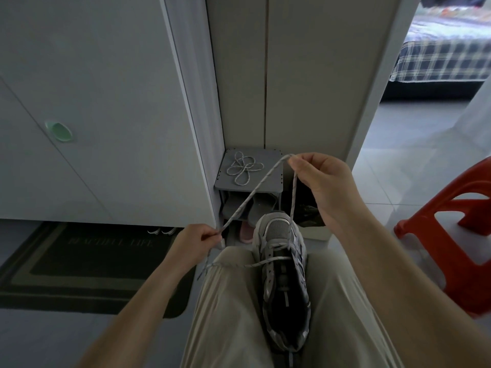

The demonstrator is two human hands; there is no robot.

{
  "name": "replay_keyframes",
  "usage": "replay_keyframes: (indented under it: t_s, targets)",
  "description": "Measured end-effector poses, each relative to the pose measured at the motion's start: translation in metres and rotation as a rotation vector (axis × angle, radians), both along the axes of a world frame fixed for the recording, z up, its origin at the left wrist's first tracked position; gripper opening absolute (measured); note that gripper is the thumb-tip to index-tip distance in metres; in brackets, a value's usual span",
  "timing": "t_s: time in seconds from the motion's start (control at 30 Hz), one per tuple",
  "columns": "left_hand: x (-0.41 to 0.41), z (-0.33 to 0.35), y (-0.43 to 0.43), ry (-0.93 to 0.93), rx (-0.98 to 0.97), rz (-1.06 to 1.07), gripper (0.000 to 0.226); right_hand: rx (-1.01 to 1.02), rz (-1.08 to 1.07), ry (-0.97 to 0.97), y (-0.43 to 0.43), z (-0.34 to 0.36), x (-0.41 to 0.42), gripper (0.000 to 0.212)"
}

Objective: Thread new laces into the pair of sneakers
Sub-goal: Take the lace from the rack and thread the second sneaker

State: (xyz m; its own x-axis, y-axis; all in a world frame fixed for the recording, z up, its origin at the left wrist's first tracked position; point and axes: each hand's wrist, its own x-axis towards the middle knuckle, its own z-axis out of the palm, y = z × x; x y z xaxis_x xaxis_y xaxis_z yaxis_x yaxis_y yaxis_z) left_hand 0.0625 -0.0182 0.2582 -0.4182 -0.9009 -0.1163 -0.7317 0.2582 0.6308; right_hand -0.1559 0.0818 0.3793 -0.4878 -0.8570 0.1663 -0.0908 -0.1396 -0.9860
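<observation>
Tiled floor beside white cupboards. The sneaker sits wedged between my knees at 6 o'clock. Its lace looks soft, light and limp, so it is best taken near the tip. My left grip and right grip each pinch it. A spare lace lies on the shoe rack at 12, and the red stool at 3 is clear of me.

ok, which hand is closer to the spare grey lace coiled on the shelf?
Right. The right hand, pinching the threaded grey lace, is raised just right of the coiled spare grey lace; the left hand sits lower, down-left of it.
</observation>
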Motion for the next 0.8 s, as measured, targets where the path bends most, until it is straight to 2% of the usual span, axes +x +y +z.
replay_keyframes:
  t_s: [0.1,0.17,0.27,0.37,0.47,0.5,0.57,0.63,0.73,0.8]
  targets:
    - [0.004,-0.009,0.001,-0.129,-0.005,-0.006,0.010,-0.026,0.006,-0.035,-0.001,0.000,0.001,0.009]
    - [0.003,-0.009,0.004,-0.141,0.020,0.016,0.011,-0.054,0.021,-0.052,-0.004,0.003,0.002,0.008]
    - [-0.005,0.008,0.018,0.096,0.151,0.077,0.011,-0.049,0.037,0.005,-0.010,0.006,0.006,0.007]
    - [-0.021,0.030,0.042,0.354,0.384,0.067,0.013,0.009,0.063,0.119,-0.018,0.003,0.015,0.011]
    - [-0.036,0.033,0.066,0.613,0.616,0.071,0.006,0.149,0.214,0.224,-0.021,-0.012,0.029,0.009]
    - [-0.039,0.030,0.070,0.689,0.652,0.092,0.008,0.186,0.255,0.267,-0.020,-0.020,0.031,0.014]
    - [-0.042,0.025,0.073,0.807,0.672,0.156,0.010,0.221,0.276,0.340,-0.014,-0.038,0.028,0.021]
    - [-0.042,0.022,0.071,0.889,0.659,0.224,0.009,0.248,0.247,0.410,0.000,-0.052,0.021,0.013]
    - [-0.039,0.019,0.070,0.939,0.596,0.296,0.007,0.362,0.265,0.470,0.025,-0.069,0.016,0.018]
    - [-0.038,0.018,0.070,0.953,0.560,0.335,0.008,0.456,0.323,0.584,0.037,-0.077,0.018,0.021]
